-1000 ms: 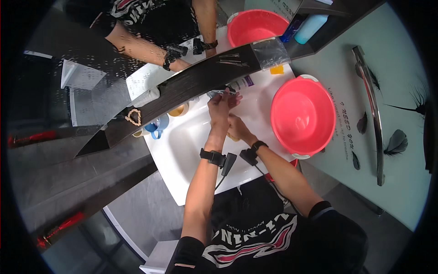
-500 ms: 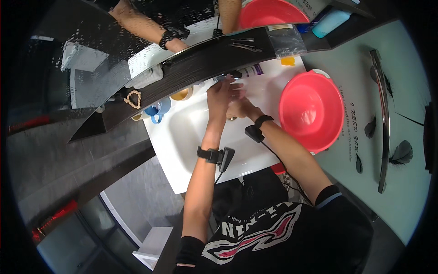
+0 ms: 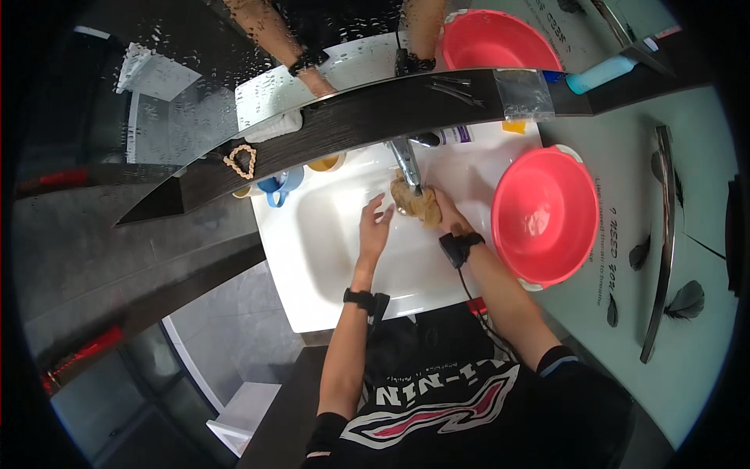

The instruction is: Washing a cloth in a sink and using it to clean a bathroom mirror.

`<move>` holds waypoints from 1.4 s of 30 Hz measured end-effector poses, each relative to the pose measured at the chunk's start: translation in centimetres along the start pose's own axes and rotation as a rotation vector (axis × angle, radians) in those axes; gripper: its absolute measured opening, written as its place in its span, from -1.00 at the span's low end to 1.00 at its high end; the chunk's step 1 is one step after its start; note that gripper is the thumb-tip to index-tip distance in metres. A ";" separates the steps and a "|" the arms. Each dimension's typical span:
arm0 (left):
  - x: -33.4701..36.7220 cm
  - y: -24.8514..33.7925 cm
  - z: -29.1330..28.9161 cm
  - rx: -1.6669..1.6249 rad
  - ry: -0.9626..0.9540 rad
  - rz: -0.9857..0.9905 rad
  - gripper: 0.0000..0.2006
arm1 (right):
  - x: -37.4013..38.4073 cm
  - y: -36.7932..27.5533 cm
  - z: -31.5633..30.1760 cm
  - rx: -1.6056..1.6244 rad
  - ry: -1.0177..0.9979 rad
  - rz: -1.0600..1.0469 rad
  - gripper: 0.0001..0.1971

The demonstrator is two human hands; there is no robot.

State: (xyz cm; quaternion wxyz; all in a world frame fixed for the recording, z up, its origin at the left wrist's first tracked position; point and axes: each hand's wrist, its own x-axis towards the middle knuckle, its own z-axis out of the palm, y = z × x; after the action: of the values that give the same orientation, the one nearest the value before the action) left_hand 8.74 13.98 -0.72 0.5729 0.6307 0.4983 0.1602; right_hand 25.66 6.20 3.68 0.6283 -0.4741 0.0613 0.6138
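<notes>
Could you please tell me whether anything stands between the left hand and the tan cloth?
Nothing visible does: only an open gap separates the left hand from the tan cloth over the sink. The tap reaches over the cloth from the far side.

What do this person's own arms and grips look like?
The left forearm and right forearm are bare below short black sleeves: the left sleeve shows a small pinkish strip, the right sleeve a blue-grey one. The left wrist device and right wrist device are black, on black bands. A dark cable leaves the right one. The left grip and right grip are ungloved.
</notes>
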 end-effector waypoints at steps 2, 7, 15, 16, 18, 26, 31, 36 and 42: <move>1.7 0.1 2.6 0.103 0.006 0.174 -0.59 | 2.3 1.9 -3.5 0.018 0.026 0.033 -0.61; 3.7 1.6 8.3 -0.401 -0.248 0.075 -0.61 | 4.0 7.1 -11.9 0.419 -0.129 0.059 -0.46; 3.1 4.8 9.5 -0.137 -0.149 0.061 -0.71 | 2.1 6.1 -11.7 0.295 -0.019 0.082 -0.46; 3.0 4.6 9.4 -0.254 -0.131 0.111 -0.65 | 1.5 5.4 -10.8 0.299 -0.020 0.085 -0.46; 3.5 2.8 8.7 -0.044 -0.028 0.159 -0.62 | 0.9 3.9 -8.7 0.290 0.115 0.131 -0.43; 3.5 1.1 4.2 -0.075 -0.223 0.134 -0.33 | 2.6 4.0 -7.2 -0.231 0.158 -0.124 -0.46; 2.4 1.2 2.3 0.136 -0.146 0.273 -0.32 | 4.7 4.7 -6.1 -0.433 0.234 -0.096 -0.55; 3.1 0.0 3.7 -0.058 -0.253 0.074 -0.46 | 6.6 7.6 -10.0 -0.697 0.367 -0.207 -0.54; 4.4 1.1 3.8 0.120 -0.240 0.249 -0.66 | 2.6 3.9 -6.3 -0.526 0.120 -0.260 -0.51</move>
State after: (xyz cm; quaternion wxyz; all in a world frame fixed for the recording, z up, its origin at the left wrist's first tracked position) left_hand 14.15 15.55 -2.49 0.5653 0.7352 0.3531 0.1237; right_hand 26.21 3.03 -3.42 0.5524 -0.6599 -0.1241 0.4940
